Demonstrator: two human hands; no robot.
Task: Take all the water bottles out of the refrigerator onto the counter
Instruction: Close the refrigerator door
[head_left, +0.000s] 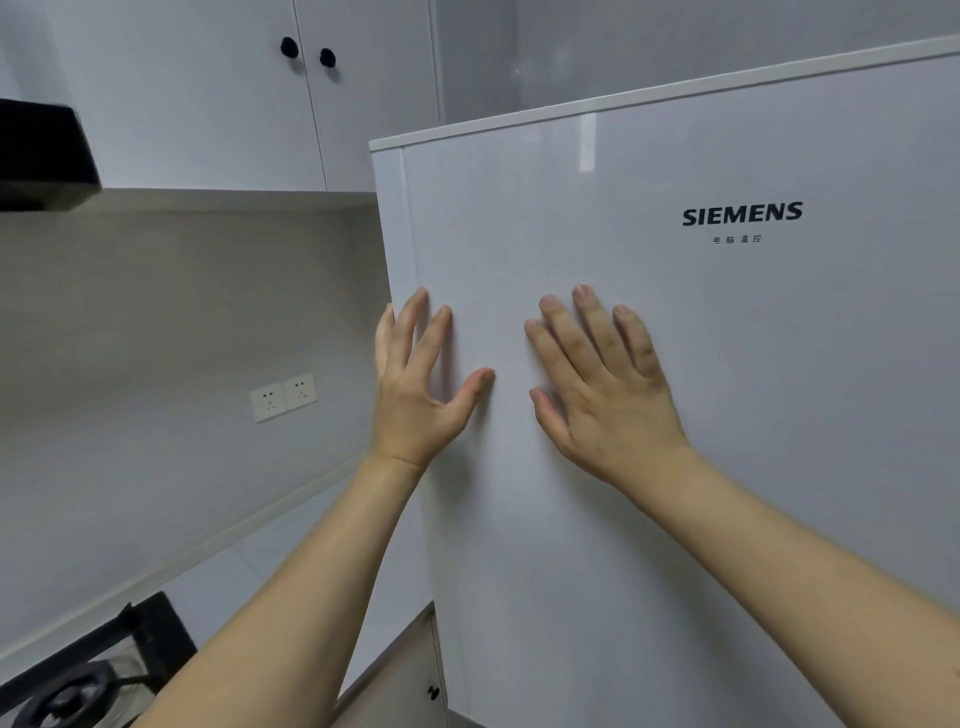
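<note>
Head view shows both hands flat against the refrigerator door (675, 364). Left hand (421, 384) lies near the door's left edge, fingers straight and spread, thumb angled out to the right, fingertips touching the glossy white panel. Right hand (602, 384) is just beside it, palm down on the door, fingers straight and slightly fanned, holding nothing. Both bare forearms reach up from the lower edge of the picture.

The door is shut, so the inside of the refrigerator and any water bottles cannot be seen. It is smooth and white, with a pale trim strip along its top edge and dark SIEMENS lettering (742, 214) toward its upper right.

Left of the refrigerator runs a pale counter (270, 566), with a black gas hob (88, 675) at its near left corner. A double wall socket (283, 397) sits on the grey backsplash, white wall cabinets (234, 104) with black knobs hang overhead, and a black range hood (41, 156) juts in at the left edge.
</note>
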